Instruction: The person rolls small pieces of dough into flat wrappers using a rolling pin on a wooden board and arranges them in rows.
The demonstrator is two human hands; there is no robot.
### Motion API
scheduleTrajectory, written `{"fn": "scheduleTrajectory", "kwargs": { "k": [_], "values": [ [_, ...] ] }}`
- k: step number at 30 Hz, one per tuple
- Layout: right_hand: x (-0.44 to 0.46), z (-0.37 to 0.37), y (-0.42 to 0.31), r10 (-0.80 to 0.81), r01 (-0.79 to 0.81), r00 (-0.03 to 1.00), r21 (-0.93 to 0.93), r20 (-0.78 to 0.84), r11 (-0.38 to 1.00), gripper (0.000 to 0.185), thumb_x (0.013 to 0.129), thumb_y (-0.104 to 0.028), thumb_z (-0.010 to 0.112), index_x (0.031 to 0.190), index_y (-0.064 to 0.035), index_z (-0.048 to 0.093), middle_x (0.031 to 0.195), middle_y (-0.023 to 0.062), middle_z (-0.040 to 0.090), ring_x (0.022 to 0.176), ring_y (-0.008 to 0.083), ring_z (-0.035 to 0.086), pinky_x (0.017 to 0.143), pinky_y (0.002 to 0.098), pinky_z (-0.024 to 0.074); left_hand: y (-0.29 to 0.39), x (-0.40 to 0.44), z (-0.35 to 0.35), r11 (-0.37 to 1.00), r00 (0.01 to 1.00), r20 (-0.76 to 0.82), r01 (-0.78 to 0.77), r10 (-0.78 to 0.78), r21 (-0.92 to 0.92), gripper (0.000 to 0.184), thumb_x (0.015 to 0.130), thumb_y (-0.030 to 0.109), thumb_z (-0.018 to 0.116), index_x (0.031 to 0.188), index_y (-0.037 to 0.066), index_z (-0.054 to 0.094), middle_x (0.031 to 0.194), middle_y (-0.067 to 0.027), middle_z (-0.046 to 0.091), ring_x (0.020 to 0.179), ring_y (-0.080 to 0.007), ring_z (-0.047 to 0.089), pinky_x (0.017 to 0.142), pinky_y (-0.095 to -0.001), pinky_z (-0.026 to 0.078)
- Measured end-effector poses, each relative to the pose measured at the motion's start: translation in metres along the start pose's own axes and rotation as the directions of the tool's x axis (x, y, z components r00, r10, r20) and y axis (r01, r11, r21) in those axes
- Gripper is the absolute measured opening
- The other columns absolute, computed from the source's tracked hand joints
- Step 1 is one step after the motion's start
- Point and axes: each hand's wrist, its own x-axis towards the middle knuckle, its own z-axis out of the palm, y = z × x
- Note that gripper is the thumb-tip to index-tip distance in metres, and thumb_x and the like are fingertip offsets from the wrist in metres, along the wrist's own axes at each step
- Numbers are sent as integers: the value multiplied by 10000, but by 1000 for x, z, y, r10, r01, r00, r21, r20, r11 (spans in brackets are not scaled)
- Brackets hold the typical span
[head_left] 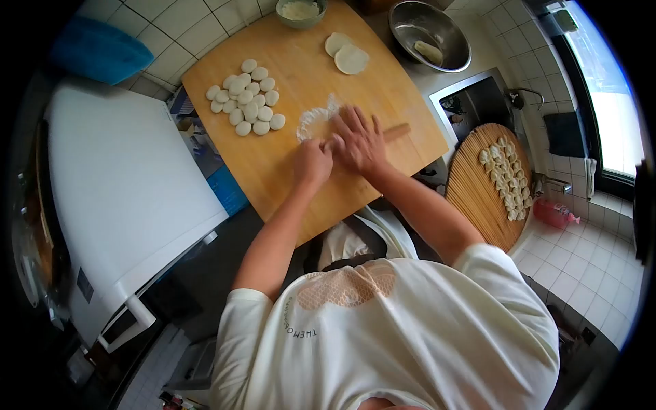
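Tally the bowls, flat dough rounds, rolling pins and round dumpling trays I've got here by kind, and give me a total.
Bowls: 2, one pale green bowl and one metal bowl
Flat dough rounds: 2 showing; any stacked underneath can't be seen
Rolling pin: 1
Round dumpling tray: 1
Total: 6

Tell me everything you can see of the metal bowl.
The metal bowl is round, silvery and shiny, with a thin rim and a smooth, curved inner wall. It stands upright on the counter, just beyond the wooden board and near the sink. One pale, elongated lump, dough by its look, lies inside. Neither hand touches it. Its underside is hidden.
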Motion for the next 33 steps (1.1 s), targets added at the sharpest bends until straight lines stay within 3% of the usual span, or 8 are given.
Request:
{"fn": "scheduleTrajectory", "kwargs": {
  "k": [5,11,18,21,25,28,30,33],
  "values": [
    [23,2,-3,51,-46,996,75,-68,996,494,890,-404,486,1323,-170,445,1428,133,363,1346,267,300,1064,525,228,5,25,-5,996,1000,-11,22,-21,89,175,785,166,648,864,11,647,792,-151,665,736,-300,641,687,-370,500],
    [-71,-6,2,11,-12,999,35,39,999,566,877,-439,499,1333,-109,437,1423,126,372,1340,265,310,1062,520,229,-10,-6,-13,939,982,-30,170,-187,-298,138,762,100,599,834,-10,640,810,-194,654,741,-336,646,682,-407,505],
    [44,7,-4,69,-65,993,37,-98,997,482,900,-371,466,1312,-121,455,1417,134,375,1338,282,311,1066,536,224,21,19,-21,998,998,-29,50,-49,42,187,771,157,597,788,-17,662,785,-225,644,756,-370,631,692,-420,506],
    [4,-4,-4,19,-22,997,32,70,999,545,893,-434,467,1337,-120,430,1434,133,349,1353,276,284,1074,523,216,6,23,-23,998,999,-28,19,-17,66,198,779,162,597,778,-27,657,761,-224,640,739,-353,640,677,-418,503],
    [-67,-10,-1,-18,17,999,16,27,1000,566,891,-422,474,1336,-75,424,1409,107,394,1332,262,321,1065,515,230,-7,1,-21,936,976,-37,194,-214,-292,207,797,167,596,763,-29,653,743,-203,646,740,-270,667,665,-386,508],
    [-9,0,-2,-15,15,999,10,49,1000,561,895,-400,463,1353,-81,401,1424,118,375,1343,262,307,1071,527,219,3,-1,-15,962,987,-110,82,-114,-259,202,793,174,584,779,-10,665,785,-203,653,772,-307,658,684,-405,507],
    [40,5,-6,45,-44,999,22,-9,999,527,909,-391,425,1345,-95,406,1423,147,367,1342,276,304,1065,543,227,20,16,-20,989,998,-14,59,-57,133,207,780,196,579,792,13,676,832,-196,659,809,-350,640,706,-428,505],
    [55,1,-10,83,-84,996,53,8,995,554,889,-379,446,1370,-116,372,1452,138,335,1370,281,259,1099,515,175,9,41,-17,989,996,39,80,-85,126,220,769,216,576,794,23,678,853,-195,656,823,-383,620,718,-453,498]
  ]
}}
